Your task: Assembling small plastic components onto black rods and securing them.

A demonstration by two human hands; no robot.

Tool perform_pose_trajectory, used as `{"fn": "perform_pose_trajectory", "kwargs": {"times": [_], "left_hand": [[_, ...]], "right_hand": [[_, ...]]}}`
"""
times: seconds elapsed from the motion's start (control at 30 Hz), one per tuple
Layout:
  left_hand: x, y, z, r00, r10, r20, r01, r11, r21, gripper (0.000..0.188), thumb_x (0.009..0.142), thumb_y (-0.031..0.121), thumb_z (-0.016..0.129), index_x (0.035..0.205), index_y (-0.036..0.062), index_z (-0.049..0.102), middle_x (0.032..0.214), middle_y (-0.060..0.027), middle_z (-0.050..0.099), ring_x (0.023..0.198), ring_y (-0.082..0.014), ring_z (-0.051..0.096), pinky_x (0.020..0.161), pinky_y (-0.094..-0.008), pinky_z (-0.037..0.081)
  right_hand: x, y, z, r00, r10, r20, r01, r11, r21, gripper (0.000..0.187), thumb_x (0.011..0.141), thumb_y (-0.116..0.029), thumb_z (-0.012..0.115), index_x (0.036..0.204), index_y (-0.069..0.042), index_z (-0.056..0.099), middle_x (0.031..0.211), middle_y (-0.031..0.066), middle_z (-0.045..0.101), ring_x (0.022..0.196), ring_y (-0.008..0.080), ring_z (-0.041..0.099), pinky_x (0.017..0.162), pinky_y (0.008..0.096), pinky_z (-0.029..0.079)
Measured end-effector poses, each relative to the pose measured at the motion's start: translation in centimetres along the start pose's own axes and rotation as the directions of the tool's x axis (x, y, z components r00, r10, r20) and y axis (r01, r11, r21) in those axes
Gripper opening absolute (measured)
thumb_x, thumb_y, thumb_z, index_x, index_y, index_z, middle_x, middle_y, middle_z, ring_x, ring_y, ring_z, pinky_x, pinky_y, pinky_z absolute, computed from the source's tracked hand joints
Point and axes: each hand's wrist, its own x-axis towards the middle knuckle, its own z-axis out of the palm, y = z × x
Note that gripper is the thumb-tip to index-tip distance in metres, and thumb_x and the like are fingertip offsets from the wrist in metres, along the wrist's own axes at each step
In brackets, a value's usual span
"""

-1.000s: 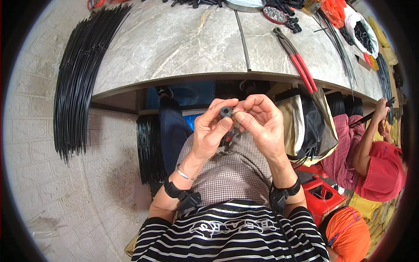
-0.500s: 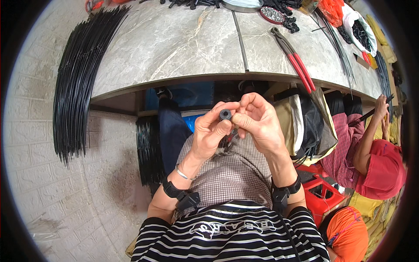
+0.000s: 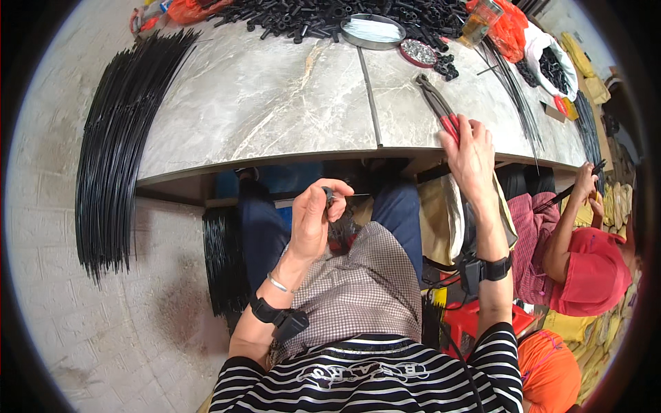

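Note:
My left hand (image 3: 311, 219) is raised above my lap, its fingers curled round a small black cylindrical fitting (image 3: 326, 193). A thin, light-coloured strand sticks out to the right of those fingers; what it joins is hidden. At the table's front edge, my right hand (image 3: 471, 157) has closed over the red handles of long pliers (image 3: 432, 98). The pliers lie on the tabletop with their dark jaws toward the far side. My palm hides most of the handles.
Across the stone-patterned table (image 3: 275, 110) runs a dark rod (image 3: 370, 96). Black fittings (image 3: 296, 17), a round tray of white sticks (image 3: 373, 31) and a red-rimmed dish (image 3: 418, 52) sit at the back. Black rods (image 3: 113, 151) overhang the left end. A co-worker (image 3: 585, 268) sits at right.
My right hand has left the black fitting and moved right and away from me onto the pliers' handles. My left hand keeps the fitting and has shifted slightly left and lower.

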Motion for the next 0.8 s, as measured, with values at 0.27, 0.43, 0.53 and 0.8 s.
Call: {"fn": "perform_pose_trajectory", "kwargs": {"times": [0.27, 0.43, 0.53, 0.8], "left_hand": [[1.1, 1.5, -1.1, 0.987, 0.020, -0.158, -0.013, 0.999, 0.049, 0.049, 0.104, 0.040, 0.033, 0.076, 0.0023, 0.049, 0.061, -0.0013, 0.040, 0.057, -0.0098, 0.037, 0.055, -0.0260, 0.033], [1.2, 1.5, -2.1, 0.986, 0.010, -0.168, 0.003, 0.997, 0.079, 0.050, 0.104, 0.042, 0.034, 0.077, 0.0036, 0.051, 0.057, 0.0010, 0.039, 0.051, -0.0080, 0.034, 0.049, -0.0239, 0.030], [1.3, 1.2, -1.4, 0.960, -0.120, -0.253, 0.128, 0.992, 0.017, 0.057, 0.102, 0.051, 0.034, 0.078, 0.0055, 0.058, 0.057, 0.0029, 0.045, 0.051, -0.0034, 0.039, 0.048, -0.0196, 0.031], [0.8, 1.8, -0.5, 0.951, -0.074, -0.302, 0.128, 0.979, 0.161, 0.068, 0.100, 0.057, 0.029, 0.075, 0.0036, 0.063, 0.062, 0.0006, 0.054, 0.055, -0.0033, 0.047, 0.050, -0.0171, 0.036]], "right_hand": [[0.3, -0.9, -5.2, 0.851, -0.059, 0.521, -0.374, 0.628, 0.682, 0.034, 0.099, -0.026, 0.051, 0.119, 0.001, 0.055, 0.074, 0.0031, 0.056, 0.065, 0.0123, 0.056, 0.058, 0.0262, 0.046], [-5.5, -5.2, -9.2, 0.495, -0.497, 0.713, -0.651, 0.332, 0.683, 0.036, 0.099, -0.024, 0.050, 0.124, 0.002, 0.052, 0.086, 0.0079, 0.065, 0.062, 0.0107, 0.059, 0.051, 0.0250, 0.047], [-7.6, -6.8, -8.5, 0.369, -0.609, 0.702, -0.797, 0.181, 0.576, 0.037, 0.100, -0.017, 0.050, 0.127, 0.008, 0.049, 0.100, 0.0148, 0.067, 0.081, 0.0183, 0.067, 0.068, 0.0282, 0.054], [-7.6, -7.7, -7.8, 0.359, -0.680, 0.640, -0.836, 0.071, 0.545, 0.039, 0.101, -0.018, 0.047, 0.131, 0.007, 0.046, 0.115, 0.0178, 0.063, 0.101, 0.0268, 0.067, 0.081, 0.0326, 0.055]]}}
